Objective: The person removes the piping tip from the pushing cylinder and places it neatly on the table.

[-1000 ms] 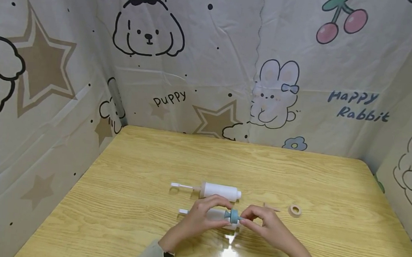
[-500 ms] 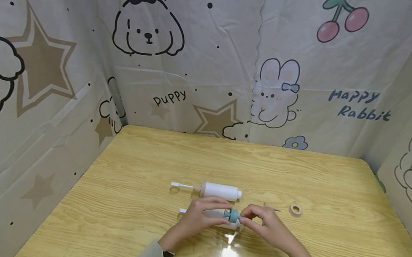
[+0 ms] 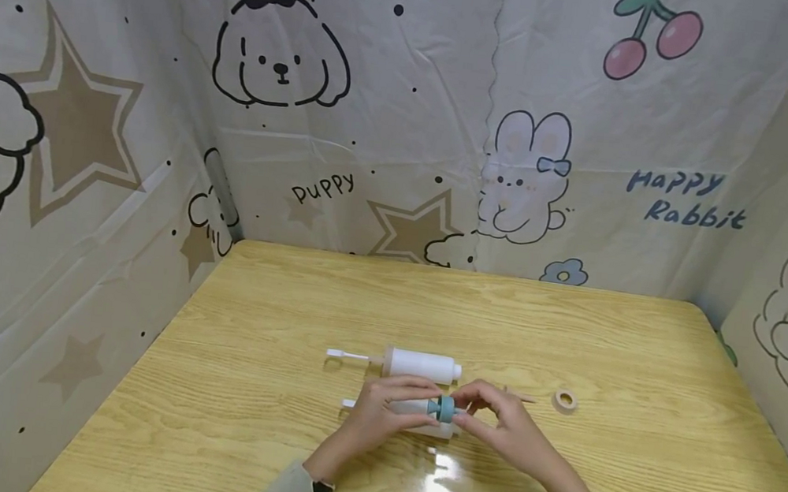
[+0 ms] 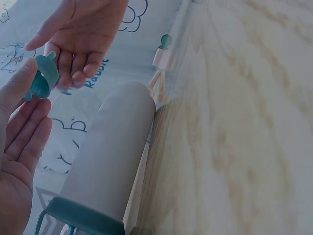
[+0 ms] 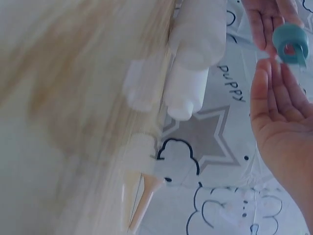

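My left hand (image 3: 378,412) pinches a small teal collar-shaped piece (image 3: 446,409) between thumb and fingers. A short stem juts out from each side of the piece. My right hand (image 3: 508,427) is at its right stem; in the left wrist view the right thumb stands apart from the piece, with the other fingers loosely bent. Below the hands lies a white bottle-like cylinder (image 4: 110,152), its end fitted with a teal collar (image 4: 90,214). The left hand partly hides it in the head view. Just behind lies a matching white cylinder (image 3: 421,366) with a beige collar and thin white stem.
A beige ring (image 3: 564,402) lies on the wooden table (image 3: 628,474) to the right. Beside it is a thin pinkish-beige piece (image 3: 520,396), partly behind the right hand. A printed cloth (image 3: 396,80) encloses the table at the back and sides.
My right hand has shifted slightly left, its fingers coming off the stem tip and closer around the teal piece. My left hand keeps its pinch nearly in place.
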`<state>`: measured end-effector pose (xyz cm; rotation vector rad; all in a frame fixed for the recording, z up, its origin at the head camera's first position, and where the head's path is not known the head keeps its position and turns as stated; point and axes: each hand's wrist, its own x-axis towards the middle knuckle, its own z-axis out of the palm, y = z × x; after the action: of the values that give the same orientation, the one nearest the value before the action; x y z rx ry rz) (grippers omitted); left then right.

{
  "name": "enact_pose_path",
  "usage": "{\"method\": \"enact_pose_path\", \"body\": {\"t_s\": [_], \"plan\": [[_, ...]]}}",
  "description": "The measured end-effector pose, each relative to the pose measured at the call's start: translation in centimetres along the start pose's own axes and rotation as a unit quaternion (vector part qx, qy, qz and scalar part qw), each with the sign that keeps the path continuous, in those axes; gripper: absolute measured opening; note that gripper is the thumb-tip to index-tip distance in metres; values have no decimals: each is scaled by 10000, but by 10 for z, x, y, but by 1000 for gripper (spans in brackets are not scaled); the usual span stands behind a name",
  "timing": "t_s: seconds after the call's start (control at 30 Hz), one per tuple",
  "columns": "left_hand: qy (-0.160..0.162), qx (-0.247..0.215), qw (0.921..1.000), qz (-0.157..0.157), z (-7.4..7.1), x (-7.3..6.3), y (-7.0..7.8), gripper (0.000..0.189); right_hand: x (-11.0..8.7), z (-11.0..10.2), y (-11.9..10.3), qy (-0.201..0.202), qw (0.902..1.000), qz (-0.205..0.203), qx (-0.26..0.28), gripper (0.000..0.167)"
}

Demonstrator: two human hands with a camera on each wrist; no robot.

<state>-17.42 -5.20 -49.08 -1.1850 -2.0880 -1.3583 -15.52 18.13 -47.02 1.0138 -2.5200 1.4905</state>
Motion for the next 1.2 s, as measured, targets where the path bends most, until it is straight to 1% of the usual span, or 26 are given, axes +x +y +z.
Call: {"method": "enact_pose_path", "body": {"t_s": [0.13, 0.3, 0.43, 0.57, 0.73, 0.87, 1.0, 1.1, 1.2], "plan": [[88, 21, 9999, 52, 2, 0, 1, 34, 2, 5, -2, 133, 9998, 23, -127, 24], [92, 9, 9999, 43, 4, 1, 1, 34, 1, 6, -4, 205, 9997, 94, -44, 22], [71, -138, 9998, -121, 5, 1, 2, 31, -2, 4, -4, 164, 9998, 95, 113, 22], [118, -328, 9988, -353, 6, 1, 4, 27, -7, -2, -2, 259, 9993, 145, 234, 21], [138, -355, 9985, -388, 7, 2, 5, 21, -18, -11, 2, 420, 9984, 261, 261, 22], [201, -388, 9982, -404, 11, 3, 6, 17, -30, -22, 6, 525, 9979, 346, 144, 25], [285, -448, 9980, -342, 18, 5, 8, 16, -41, -32, 9, 690, 9970, 341, -54, 27], [294, -547, 9974, -376, 24, 6, 10, 15, -49, -40, 10, 798, 9958, 421, -183, 27], [292, -515, 9976, -370, 31, 8, 13, 15, -56, -47, 10, 902, 9941, 515, -320, 28]]}}
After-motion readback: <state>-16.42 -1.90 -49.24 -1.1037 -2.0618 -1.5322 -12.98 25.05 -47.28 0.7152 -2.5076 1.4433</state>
